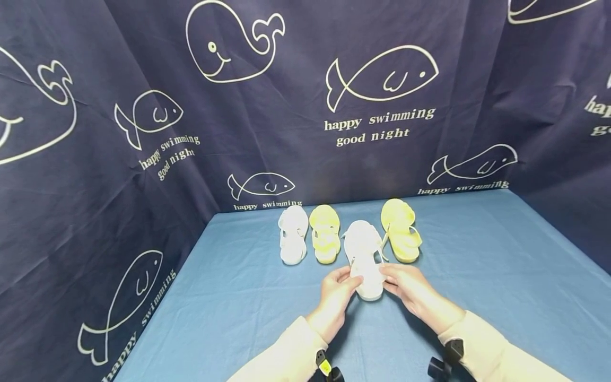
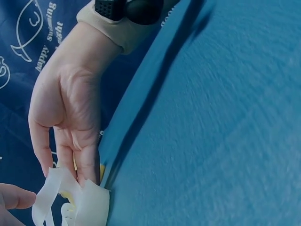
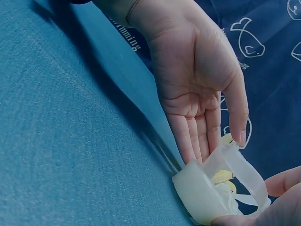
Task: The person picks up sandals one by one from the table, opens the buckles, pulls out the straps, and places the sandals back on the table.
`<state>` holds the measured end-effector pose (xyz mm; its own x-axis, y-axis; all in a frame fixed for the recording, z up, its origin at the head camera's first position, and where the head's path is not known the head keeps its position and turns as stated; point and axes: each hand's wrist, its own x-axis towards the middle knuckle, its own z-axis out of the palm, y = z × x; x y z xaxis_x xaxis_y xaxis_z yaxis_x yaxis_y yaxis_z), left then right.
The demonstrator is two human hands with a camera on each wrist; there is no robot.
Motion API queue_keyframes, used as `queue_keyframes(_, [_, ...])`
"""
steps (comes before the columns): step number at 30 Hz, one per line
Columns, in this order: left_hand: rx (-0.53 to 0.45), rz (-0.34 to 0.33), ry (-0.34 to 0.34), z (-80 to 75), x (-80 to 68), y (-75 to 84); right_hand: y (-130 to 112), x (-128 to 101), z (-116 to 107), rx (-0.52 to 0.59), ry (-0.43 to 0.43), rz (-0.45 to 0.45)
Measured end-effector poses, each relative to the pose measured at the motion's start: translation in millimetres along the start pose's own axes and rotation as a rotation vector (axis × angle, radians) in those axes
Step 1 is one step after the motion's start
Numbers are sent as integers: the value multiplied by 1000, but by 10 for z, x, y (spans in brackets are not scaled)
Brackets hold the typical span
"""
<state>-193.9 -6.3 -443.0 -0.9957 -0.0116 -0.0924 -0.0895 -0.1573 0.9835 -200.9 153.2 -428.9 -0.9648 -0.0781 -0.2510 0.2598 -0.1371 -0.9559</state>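
A white sandal [image 1: 364,239] is held between both hands, its heel end toward me and its toe end pointing away. On its left side my left hand [image 1: 335,297] pinches the edge, thumb on top. My right hand [image 1: 415,293] grips the right side near the strap. In the left wrist view the left thumb touches the upper strap of the sandal [image 2: 96,202], with the other fingers against its side. The right wrist view has the right thumb at the strap of the sandal [image 3: 195,195]; the fingertips are partly hidden behind it.
Another white sandal [image 1: 293,236] and a yellow sandal [image 1: 325,233] lie side by side toward the back left. A second yellow sandal [image 1: 402,231] lies right of the held one. Blue cloth [image 1: 238,297] covers the table; a dark printed curtain [image 1: 296,132] hangs behind.
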Motion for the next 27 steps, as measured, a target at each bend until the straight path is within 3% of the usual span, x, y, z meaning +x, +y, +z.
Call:
queue_keyframes(16, [16,19,7,7,105,4,-39,95,88,99,7,9])
queue_keyframes(27, [15,9,14,30,163,-8,-52,143,96,104,14,-1])
